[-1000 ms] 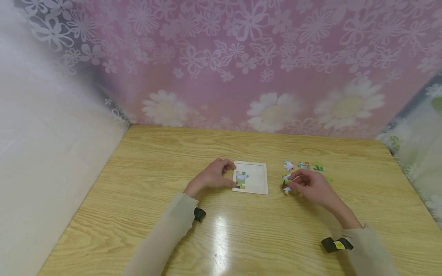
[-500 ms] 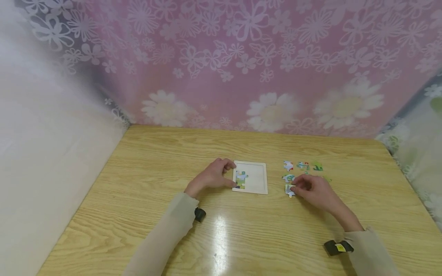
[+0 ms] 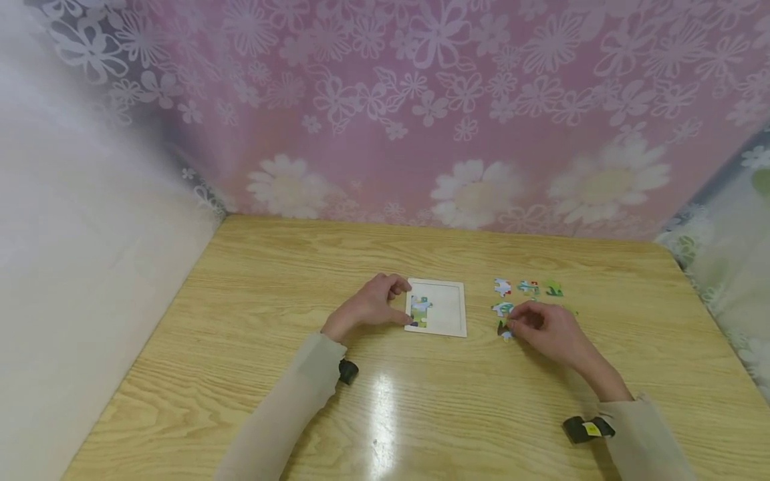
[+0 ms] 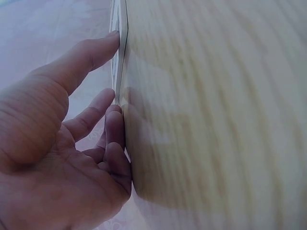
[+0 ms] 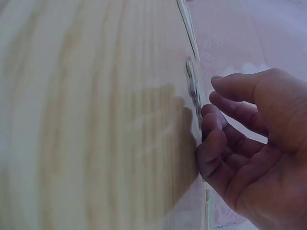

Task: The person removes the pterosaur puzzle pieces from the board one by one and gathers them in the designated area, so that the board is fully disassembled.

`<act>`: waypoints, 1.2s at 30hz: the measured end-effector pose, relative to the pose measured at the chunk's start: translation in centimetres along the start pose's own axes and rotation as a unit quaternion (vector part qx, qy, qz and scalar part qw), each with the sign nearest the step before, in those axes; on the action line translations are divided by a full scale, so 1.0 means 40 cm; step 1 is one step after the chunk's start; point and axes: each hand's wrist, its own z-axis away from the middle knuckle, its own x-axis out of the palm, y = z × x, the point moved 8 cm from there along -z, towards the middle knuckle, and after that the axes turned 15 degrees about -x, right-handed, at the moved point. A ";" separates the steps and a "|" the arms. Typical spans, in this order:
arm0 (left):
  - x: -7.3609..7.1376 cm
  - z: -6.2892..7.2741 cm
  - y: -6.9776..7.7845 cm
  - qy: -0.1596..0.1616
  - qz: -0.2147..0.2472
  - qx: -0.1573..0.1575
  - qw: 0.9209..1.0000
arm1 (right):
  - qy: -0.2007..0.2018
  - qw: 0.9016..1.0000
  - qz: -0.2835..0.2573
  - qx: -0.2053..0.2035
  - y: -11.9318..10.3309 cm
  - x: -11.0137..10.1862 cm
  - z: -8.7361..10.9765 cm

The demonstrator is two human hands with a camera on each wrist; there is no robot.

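Observation:
A square white puzzle tray (image 3: 464, 310) lies on the table, with a few joined jigsaw pieces (image 3: 419, 312) along its left side. My left hand (image 3: 371, 304) rests at the tray's left edge, thumb at the near corner and index finger farther up; the left wrist view shows this thumb (image 4: 103, 51) against the rim. To the right, my right hand (image 3: 550, 331) is low over a jigsaw piece (image 3: 504, 331) with brown and light blue on it. In the right wrist view its thumb and index fingertips stand slightly apart, beside flat pieces (image 5: 193, 88).
Behind the right hand lie more loose jigsaw pieces: a white and red one (image 3: 502, 287), one with teal marks (image 3: 528, 287), a green one (image 3: 554, 288) and a pale one (image 3: 502, 308). A floral curtain (image 3: 385, 120) borders the wooden table (image 3: 289, 267) at the back.
The right hand moved slightly right and toward me, with the brown and blue jigsaw piece shifting the same way. The left hand and the tray have stayed in place.

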 end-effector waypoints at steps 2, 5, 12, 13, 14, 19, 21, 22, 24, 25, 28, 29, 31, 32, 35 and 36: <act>0.000 -0.001 0.000 -0.001 0.001 0.000 1.000 | 0.005 1.000 0.002 -0.005 -0.006 0.000 -0.003; 0.001 -0.003 -0.001 -0.002 0.001 -0.001 1.000 | 0.012 1.000 -0.003 -0.013 -0.019 0.005 -0.014; 0.000 -0.005 -0.003 -0.002 0.001 -0.006 1.000 | 0.010 0.999 -0.040 -0.029 -0.066 0.032 -0.058; 0.000 -0.005 -0.004 -0.002 0.000 -0.007 1.000 | 0.009 0.998 -0.045 -0.030 -0.073 0.037 -0.065; 0.000 -0.005 -0.004 -0.003 0.000 -0.007 1.000 | 0.009 0.998 -0.047 -0.031 -0.080 0.041 -0.072; 0.000 -0.004 -0.002 -0.002 -0.002 -0.005 1.000 | 0.006 0.997 -0.066 -0.036 -0.111 0.064 -0.107; -0.001 -0.003 -0.001 -0.001 -0.001 -0.005 1.000 | 0.005 0.996 -0.075 -0.038 -0.120 0.074 -0.120; -0.001 -0.003 -0.001 -0.001 -0.001 -0.005 1.000 | 0.003 0.996 -0.079 -0.039 -0.123 0.080 -0.126; 0.000 -0.003 -0.002 0.000 0.000 -0.006 1.000 | 0.001 0.995 -0.091 -0.036 -0.128 0.093 -0.138; 0.000 -0.004 -0.002 0.000 0.000 -0.007 1.000 | 0.001 0.995 -0.097 -0.036 -0.130 0.100 -0.144; 0.000 -0.006 -0.004 0.002 -0.002 -0.010 1.000 | -0.002 0.993 -0.109 -0.034 -0.134 0.118 -0.160; 0.000 -0.006 -0.004 0.003 -0.002 -0.010 1.000 | -0.002 0.993 -0.115 -0.035 -0.135 0.124 -0.165; 0.000 -0.007 -0.005 0.003 -0.003 -0.011 1.000 | -0.003 0.992 -0.120 -0.039 -0.141 0.133 -0.174; 0.000 -0.007 -0.004 0.003 -0.003 -0.011 1.000 | -0.004 0.992 -0.117 -0.041 -0.143 0.137 -0.178; -0.001 -0.007 -0.004 0.002 -0.002 -0.010 1.000 | -0.009 0.994 -0.096 -0.051 -0.152 0.146 -0.190; -0.001 -0.007 -0.003 0.002 -0.002 -0.010 1.000 | -0.012 0.995 -0.085 -0.054 -0.154 0.149 -0.194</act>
